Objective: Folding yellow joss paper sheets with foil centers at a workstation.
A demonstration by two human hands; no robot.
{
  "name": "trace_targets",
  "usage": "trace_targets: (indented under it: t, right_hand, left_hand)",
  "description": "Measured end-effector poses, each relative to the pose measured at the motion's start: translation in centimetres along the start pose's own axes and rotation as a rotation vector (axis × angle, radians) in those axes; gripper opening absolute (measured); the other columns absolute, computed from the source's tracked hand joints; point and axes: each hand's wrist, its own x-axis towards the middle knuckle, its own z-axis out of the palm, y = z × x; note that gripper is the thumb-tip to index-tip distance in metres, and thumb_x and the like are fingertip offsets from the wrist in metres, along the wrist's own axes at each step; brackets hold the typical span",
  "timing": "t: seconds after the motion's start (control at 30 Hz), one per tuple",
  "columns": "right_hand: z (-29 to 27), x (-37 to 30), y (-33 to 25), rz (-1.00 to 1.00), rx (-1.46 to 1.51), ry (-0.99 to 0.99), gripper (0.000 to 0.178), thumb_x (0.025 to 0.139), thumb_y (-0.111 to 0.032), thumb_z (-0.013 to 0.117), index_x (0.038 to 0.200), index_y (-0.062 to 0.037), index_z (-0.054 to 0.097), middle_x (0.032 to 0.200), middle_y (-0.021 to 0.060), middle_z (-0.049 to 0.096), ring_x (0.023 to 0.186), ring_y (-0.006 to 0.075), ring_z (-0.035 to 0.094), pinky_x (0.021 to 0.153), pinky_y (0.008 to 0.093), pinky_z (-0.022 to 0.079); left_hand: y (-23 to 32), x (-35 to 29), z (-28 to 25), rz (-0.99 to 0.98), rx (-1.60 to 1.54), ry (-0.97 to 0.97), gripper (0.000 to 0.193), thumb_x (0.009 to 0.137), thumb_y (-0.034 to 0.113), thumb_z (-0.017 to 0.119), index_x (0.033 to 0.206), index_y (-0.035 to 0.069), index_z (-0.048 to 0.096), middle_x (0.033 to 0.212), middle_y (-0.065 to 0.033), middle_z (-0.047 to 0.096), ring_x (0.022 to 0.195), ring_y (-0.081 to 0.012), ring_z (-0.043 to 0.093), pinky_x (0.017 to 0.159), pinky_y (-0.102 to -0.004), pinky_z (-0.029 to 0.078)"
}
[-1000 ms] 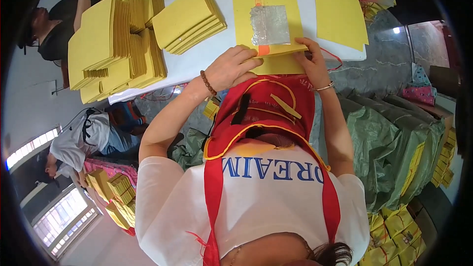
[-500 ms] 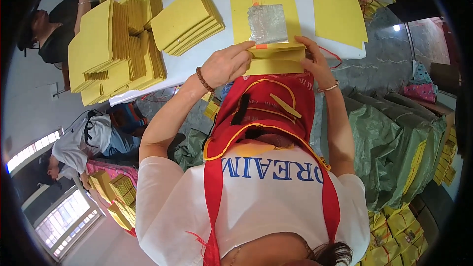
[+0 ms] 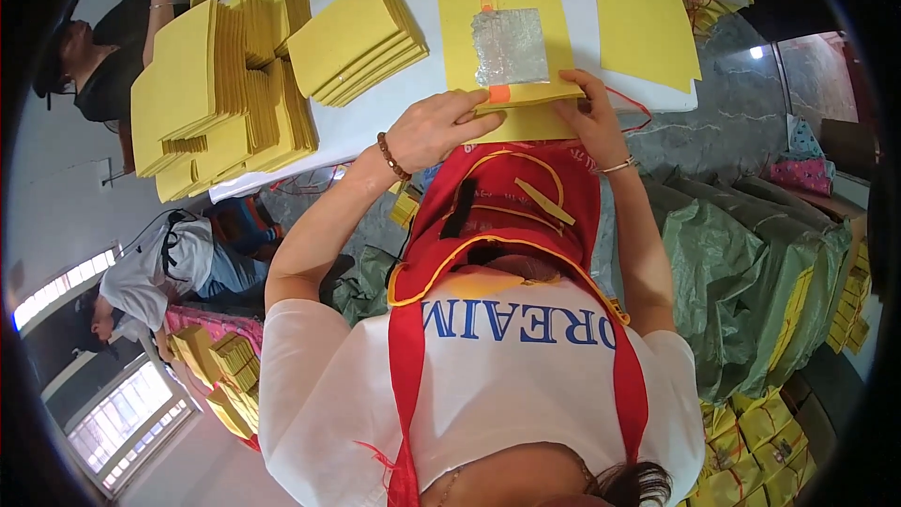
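Note:
In front of me, at the near edge of the table, lies a yellow paper sheet (image 3: 457, 33). A square of silver foil (image 3: 510, 47) sits on it, with an orange patch (image 3: 499, 94) by its near side and another orange mark (image 3: 486, 0) by its far side. The sheet's near part is bent into a fold. My left hand (image 3: 432, 134) grips this fold at the left, thumb below and fingers on top. At the right end, my right hand (image 3: 593, 122) pinches the paper between thumb and fingers.
Stacks of folded yellow paper (image 3: 361, 38) cover the table's left side. Flat yellow sheets (image 3: 643, 19) lie at the right on the white tabletop (image 3: 574, 0). Green plastic-wrapped bundles (image 3: 713, 272) stand on the floor at my right. Two other people (image 3: 117, 61) are at the left.
The folded near part has tilted, so the orange patch shows more fully. My left fingers have slid slightly nearer me, and my right thumb has shifted left along the paper.

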Motion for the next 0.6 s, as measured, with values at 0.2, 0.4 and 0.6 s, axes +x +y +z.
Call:
trace_targets:
  t: [0.2, 0.4, 0.6]
  right_hand:
    - [0.2, 0.0, -0.1, -0.009, 0.044, 0.001, 0.04, 0.082, -0.006, 0.061, 0.119, -0.0076, 0.047, 0.122, 0.0028, 0.045, 0.108, 0.0139, 0.046, 0.088, 0.0272, 0.041]
    - [0.2, 0.0, -0.8, 0.008, 0.073, -0.003, 0.04, 0.082, -0.006, 0.061, 0.119, -0.0075, 0.046, 0.119, 0.0029, 0.047, 0.105, 0.0135, 0.048, 0.086, 0.0261, 0.042]
    - [0.1, 0.2, -1.1, 0.07, 0.184, -0.014, 0.042, 0.077, -0.008, 0.068, 0.115, -0.0066, 0.049, 0.115, 0.0072, 0.042, 0.107, 0.017, 0.047, 0.09, 0.0279, 0.04]
  left_hand:
    - [0.5, -0.1, 0.4, 0.0, -0.035, -0.024, 0.045, 0.073, 0.016, 0.065, 0.115, 0.01, 0.054, 0.114, -0.0129, 0.052, 0.097, -0.0295, 0.052, 0.082, -0.037, 0.045]
    - [-0.1, 0.0, 0.2, -0.013, -0.129, -0.04, 0.043, 0.073, 0.019, 0.066, 0.113, 0.01, 0.055, 0.113, -0.0139, 0.052, 0.099, -0.0307, 0.051, 0.084, -0.0379, 0.044]
    - [-0.6, 0.1, -0.5, -0.012, -0.214, -0.037, 0.031, 0.075, 0.015, 0.065, 0.104, 0.009, 0.059, 0.109, -0.0134, 0.055, 0.096, -0.0294, 0.054, 0.08, -0.0362, 0.046]
